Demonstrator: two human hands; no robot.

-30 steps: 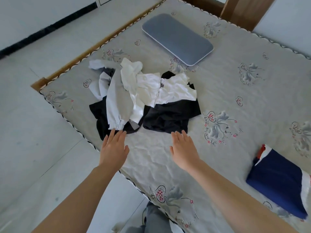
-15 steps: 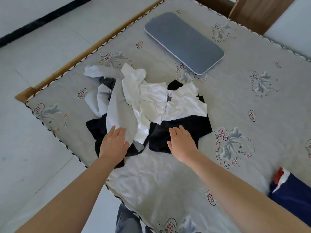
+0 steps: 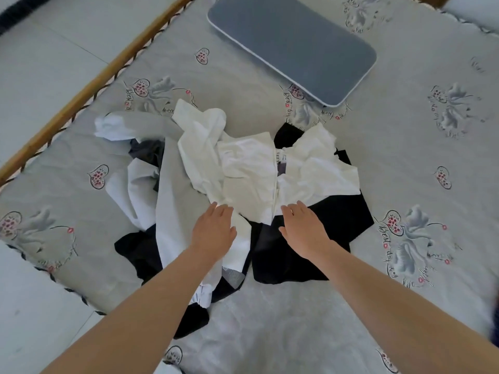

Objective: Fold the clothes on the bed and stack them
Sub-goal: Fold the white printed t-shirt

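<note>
Since the earlier frame our hands have pushed forward off the bare bed [image 3: 405, 168] onto the clothes pile [image 3: 243, 171] mid-bed. Left hand [image 3: 214, 232] lies flat, fingers relaxed, on the white garment [image 3: 251, 182]; right hand [image 3: 303, 230] is spread over the black garment [image 3: 324, 230], gripping nothing.

white garment [image 3: 251, 168]: matt crumpled cloth | black garment [image 3: 324, 238]: matt smooth cloth | bed cover [image 3: 270, 333]: printed, wrinkled fabric | bed frame [image 3: 81, 87]: glossy wood | pillow [image 3: 291, 41]: smooth grey

place: home bedroom | cues: bed [image 3: 405, 163], grey pillow [image 3: 291, 41], tiled floor [image 3: 54, 49]
</note>
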